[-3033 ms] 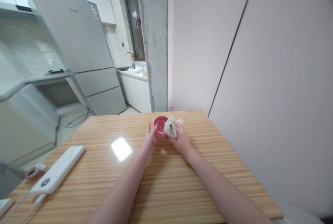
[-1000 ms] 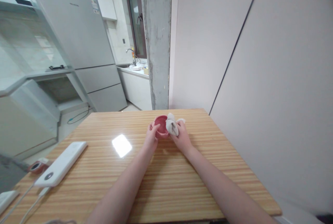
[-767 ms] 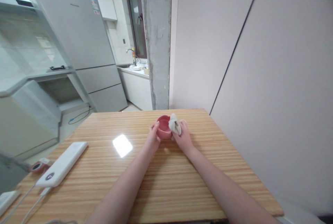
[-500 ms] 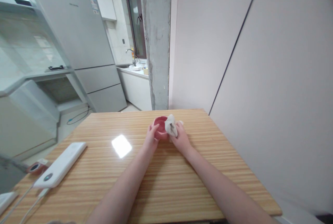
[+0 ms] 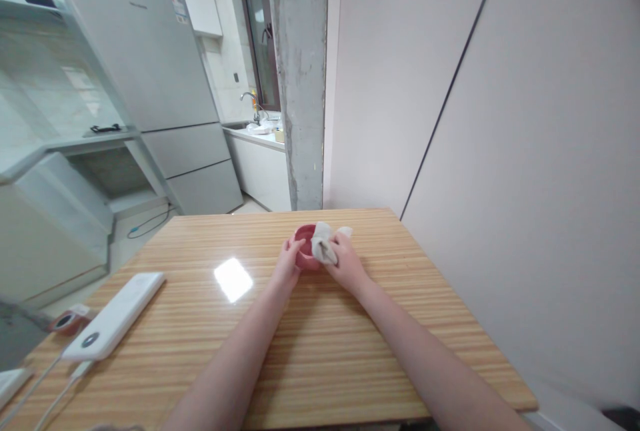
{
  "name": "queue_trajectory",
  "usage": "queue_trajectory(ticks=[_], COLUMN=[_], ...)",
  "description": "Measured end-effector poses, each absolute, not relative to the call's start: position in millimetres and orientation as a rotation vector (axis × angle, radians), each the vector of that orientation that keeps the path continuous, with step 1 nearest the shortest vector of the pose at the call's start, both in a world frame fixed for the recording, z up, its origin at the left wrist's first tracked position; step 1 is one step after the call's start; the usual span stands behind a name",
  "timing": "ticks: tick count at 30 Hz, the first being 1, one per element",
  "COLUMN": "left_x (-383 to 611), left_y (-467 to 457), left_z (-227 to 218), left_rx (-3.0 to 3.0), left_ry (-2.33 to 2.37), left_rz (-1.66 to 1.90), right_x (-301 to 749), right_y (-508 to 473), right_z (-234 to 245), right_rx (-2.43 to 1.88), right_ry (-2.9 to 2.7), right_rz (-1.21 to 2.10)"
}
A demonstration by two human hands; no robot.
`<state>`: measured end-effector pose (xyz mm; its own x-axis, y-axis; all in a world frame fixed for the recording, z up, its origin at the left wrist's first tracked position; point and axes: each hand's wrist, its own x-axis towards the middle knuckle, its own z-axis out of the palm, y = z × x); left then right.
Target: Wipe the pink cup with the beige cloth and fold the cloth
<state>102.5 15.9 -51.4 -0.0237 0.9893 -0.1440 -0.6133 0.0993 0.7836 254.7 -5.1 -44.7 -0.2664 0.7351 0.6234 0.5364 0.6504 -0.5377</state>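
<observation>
A small pink bowl (image 5: 307, 261) is near the far edge of the wooden table, its opening tipped a little towards me. My left hand (image 5: 289, 261) grips its left side, the thumb over the rim. A whitish cloth (image 5: 323, 244) is bunched in my right hand (image 5: 347, 263), whose fingers are closed round it. The cloth lies against the right side of the bowl and hides that part of the rim. Whether the bowl's base touches the table I cannot tell.
On the table (image 5: 210, 351) at the left lies a white power bank (image 5: 117, 316) with cables plugged in. Beside it is a reddish-brown round object (image 5: 69, 323). Beyond stand a grey fridge (image 5: 145, 57) and a sink counter (image 5: 257, 161); a pale wall (image 5: 500, 204) runs along the right.
The cloth in my right hand has shifted slightly left and down over the bowl's rim. My left hand keeps its hold on the bowl, which has barely moved.
</observation>
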Motion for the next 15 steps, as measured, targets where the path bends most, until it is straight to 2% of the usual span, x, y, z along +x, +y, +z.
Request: queue_trajectory(ticks=[4,9,15], left_x=[95,98,109], left_y=[23,17,4], left_z=[-50,-41,-34], left_rx=[0.508,0.573,0.583], left_ry=[0.949,0.842,0.752], left_rz=[1.58,1.421,1.172], right_x=[245,262,260], right_y=[-8,12,26], right_z=[-48,-60,-67], right_rx=[-0.886,-1.116,-1.12], right_ry=[-2.137,-1.4,-0.927], right_rz=[0.331,0.306,0.983])
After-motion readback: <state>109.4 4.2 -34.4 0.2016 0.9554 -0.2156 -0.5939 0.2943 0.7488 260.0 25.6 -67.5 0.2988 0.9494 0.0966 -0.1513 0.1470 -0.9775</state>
